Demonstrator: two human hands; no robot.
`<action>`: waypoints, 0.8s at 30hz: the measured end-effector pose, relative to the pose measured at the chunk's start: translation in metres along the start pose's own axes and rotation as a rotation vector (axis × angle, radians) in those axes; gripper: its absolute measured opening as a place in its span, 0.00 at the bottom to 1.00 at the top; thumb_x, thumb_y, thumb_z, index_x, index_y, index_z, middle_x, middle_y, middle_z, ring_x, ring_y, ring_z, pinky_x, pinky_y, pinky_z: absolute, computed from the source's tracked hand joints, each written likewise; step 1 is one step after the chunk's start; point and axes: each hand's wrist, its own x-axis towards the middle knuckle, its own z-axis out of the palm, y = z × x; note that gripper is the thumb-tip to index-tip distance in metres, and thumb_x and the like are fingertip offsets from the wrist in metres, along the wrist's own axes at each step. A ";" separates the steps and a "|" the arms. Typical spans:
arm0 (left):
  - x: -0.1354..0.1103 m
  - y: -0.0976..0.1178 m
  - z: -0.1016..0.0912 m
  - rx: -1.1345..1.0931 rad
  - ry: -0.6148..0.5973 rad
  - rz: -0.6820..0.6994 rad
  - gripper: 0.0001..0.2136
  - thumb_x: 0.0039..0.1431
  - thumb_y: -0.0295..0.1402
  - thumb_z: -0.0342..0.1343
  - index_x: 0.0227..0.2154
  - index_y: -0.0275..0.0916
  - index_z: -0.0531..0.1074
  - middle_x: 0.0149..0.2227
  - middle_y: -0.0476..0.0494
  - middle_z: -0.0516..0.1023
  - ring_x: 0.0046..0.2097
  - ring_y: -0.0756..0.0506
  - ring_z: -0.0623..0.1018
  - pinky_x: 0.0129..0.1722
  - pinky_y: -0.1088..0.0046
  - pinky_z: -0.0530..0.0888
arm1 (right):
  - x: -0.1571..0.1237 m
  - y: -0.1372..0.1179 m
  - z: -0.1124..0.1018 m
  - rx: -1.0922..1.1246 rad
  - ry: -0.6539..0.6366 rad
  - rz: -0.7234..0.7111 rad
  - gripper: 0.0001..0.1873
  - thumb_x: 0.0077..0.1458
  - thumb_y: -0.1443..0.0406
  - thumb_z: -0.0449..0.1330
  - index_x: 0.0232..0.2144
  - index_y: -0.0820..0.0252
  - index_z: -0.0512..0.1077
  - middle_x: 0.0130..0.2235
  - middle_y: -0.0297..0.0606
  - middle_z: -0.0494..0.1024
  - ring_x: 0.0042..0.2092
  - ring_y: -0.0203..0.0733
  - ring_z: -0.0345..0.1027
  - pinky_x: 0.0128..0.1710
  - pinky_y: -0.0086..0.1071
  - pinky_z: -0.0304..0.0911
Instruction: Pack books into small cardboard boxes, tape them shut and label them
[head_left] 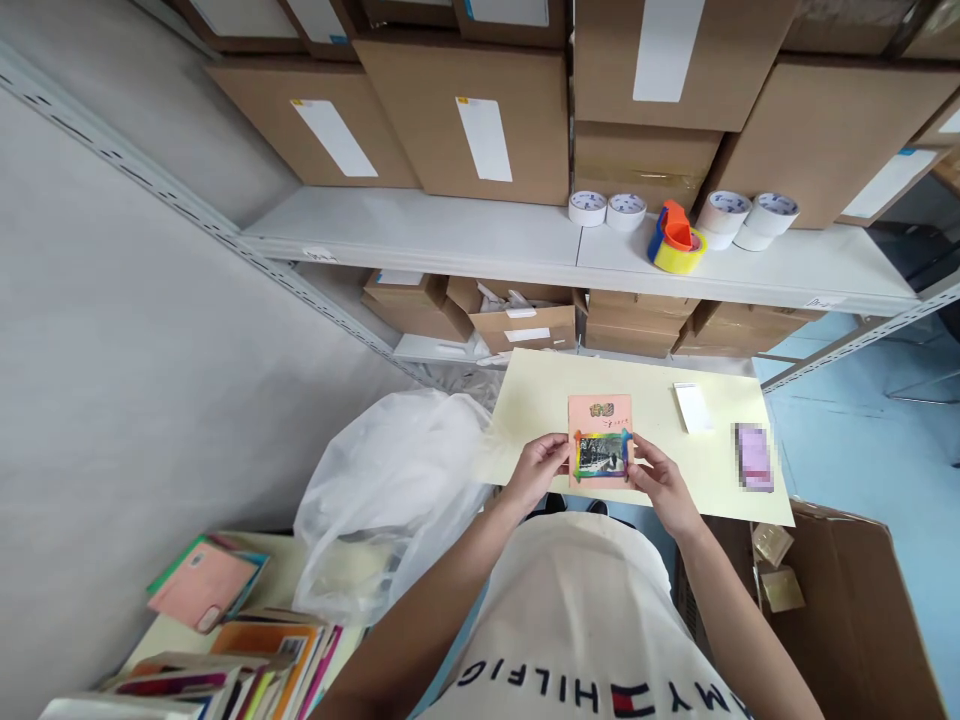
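Note:
Both hands hold a small pink card [599,420] with a rainbow-framed photo on its lower half, just above a pale yellow table [570,380]. My left hand [536,468] pinches the card's left edge, fingers closed on it. My right hand [660,480] grips the right edge the same way. The card is upright and faces me.
A white slip [691,407] and a blurred purple item [753,456] lie on the table's right. A clear plastic bag [390,490] bulges at the left, books [225,640] below it. An open carton [847,600] is at the right. Shelves hold boxes and tape rolls [679,238].

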 end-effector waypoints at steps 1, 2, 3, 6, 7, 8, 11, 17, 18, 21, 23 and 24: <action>-0.001 -0.002 0.003 0.049 -0.021 0.017 0.22 0.46 0.51 0.64 0.34 0.36 0.77 0.35 0.42 0.81 0.37 0.44 0.80 0.40 0.67 0.76 | 0.000 0.003 -0.004 -0.024 0.044 -0.017 0.29 0.47 0.54 0.68 0.52 0.50 0.73 0.39 0.36 0.75 0.32 0.35 0.69 0.33 0.34 0.68; -0.002 -0.005 0.006 0.095 -0.035 0.040 0.21 0.48 0.51 0.63 0.36 0.37 0.77 0.37 0.41 0.81 0.39 0.43 0.80 0.42 0.66 0.76 | 0.000 0.007 -0.008 -0.047 0.084 -0.031 0.28 0.47 0.54 0.67 0.52 0.51 0.74 0.37 0.35 0.74 0.29 0.34 0.67 0.31 0.34 0.67; -0.002 -0.008 0.009 0.138 -0.039 0.069 0.21 0.50 0.49 0.62 0.38 0.37 0.78 0.39 0.41 0.81 0.41 0.43 0.79 0.43 0.67 0.76 | 0.001 0.011 -0.012 -0.064 0.116 -0.039 0.28 0.47 0.54 0.67 0.52 0.53 0.74 0.35 0.34 0.73 0.28 0.33 0.66 0.30 0.34 0.67; -0.005 -0.020 0.015 0.242 -0.019 0.135 0.23 0.52 0.44 0.61 0.50 0.40 0.75 0.46 0.41 0.77 0.43 0.45 0.78 0.42 0.69 0.76 | 0.004 0.022 -0.019 -0.071 0.162 -0.021 0.30 0.46 0.54 0.67 0.52 0.54 0.73 0.33 0.33 0.73 0.27 0.34 0.65 0.30 0.35 0.67; -0.005 -0.024 0.016 0.264 -0.006 0.138 0.25 0.52 0.43 0.61 0.53 0.41 0.73 0.47 0.41 0.76 0.42 0.46 0.78 0.41 0.70 0.76 | 0.005 0.025 -0.021 -0.067 0.170 -0.009 0.30 0.45 0.54 0.67 0.52 0.53 0.73 0.33 0.33 0.73 0.27 0.34 0.65 0.30 0.36 0.68; -0.006 -0.028 0.016 0.275 0.010 0.131 0.26 0.53 0.43 0.61 0.55 0.41 0.71 0.47 0.41 0.75 0.41 0.47 0.77 0.39 0.71 0.76 | 0.006 0.028 -0.021 -0.065 0.175 0.001 0.30 0.45 0.54 0.67 0.51 0.53 0.72 0.33 0.33 0.73 0.27 0.35 0.65 0.30 0.36 0.68; -0.007 -0.039 0.016 0.247 0.079 0.099 0.29 0.52 0.42 0.62 0.57 0.40 0.67 0.45 0.41 0.74 0.40 0.47 0.77 0.37 0.71 0.76 | 0.012 0.038 -0.020 -0.071 0.174 0.016 0.30 0.46 0.53 0.66 0.51 0.53 0.72 0.33 0.34 0.74 0.29 0.37 0.67 0.30 0.36 0.68; -0.003 -0.053 0.003 0.221 0.128 0.054 0.26 0.52 0.38 0.62 0.55 0.41 0.69 0.51 0.39 0.74 0.47 0.45 0.76 0.41 0.70 0.77 | 0.034 0.058 -0.008 -0.075 0.145 0.047 0.28 0.49 0.52 0.64 0.51 0.54 0.69 0.35 0.37 0.76 0.32 0.41 0.71 0.33 0.38 0.70; 0.000 -0.056 -0.001 0.230 0.142 0.045 0.26 0.52 0.38 0.62 0.55 0.42 0.69 0.51 0.39 0.74 0.48 0.44 0.76 0.40 0.70 0.77 | 0.038 0.063 -0.004 -0.082 0.143 0.056 0.27 0.49 0.52 0.63 0.50 0.54 0.70 0.35 0.37 0.76 0.33 0.41 0.72 0.33 0.38 0.70; 0.012 -0.068 -0.019 0.274 0.228 0.005 0.25 0.50 0.34 0.62 0.53 0.44 0.70 0.53 0.40 0.72 0.50 0.44 0.75 0.39 0.72 0.76 | 0.055 0.078 0.010 -0.124 0.138 0.085 0.25 0.50 0.53 0.62 0.49 0.55 0.69 0.35 0.37 0.76 0.33 0.41 0.72 0.32 0.37 0.70; 0.023 -0.079 -0.034 0.296 0.300 -0.034 0.25 0.49 0.31 0.62 0.53 0.44 0.71 0.53 0.40 0.71 0.49 0.44 0.75 0.38 0.73 0.76 | 0.069 0.091 0.021 -0.174 0.133 0.097 0.25 0.51 0.54 0.61 0.49 0.56 0.69 0.34 0.36 0.75 0.33 0.40 0.71 0.33 0.37 0.70; 0.030 -0.084 -0.042 0.301 0.333 -0.059 0.25 0.48 0.30 0.62 0.52 0.43 0.71 0.53 0.40 0.71 0.47 0.44 0.76 0.37 0.73 0.75 | 0.076 0.098 0.026 -0.199 0.130 0.105 0.24 0.50 0.54 0.61 0.49 0.56 0.69 0.34 0.36 0.74 0.34 0.40 0.71 0.34 0.37 0.70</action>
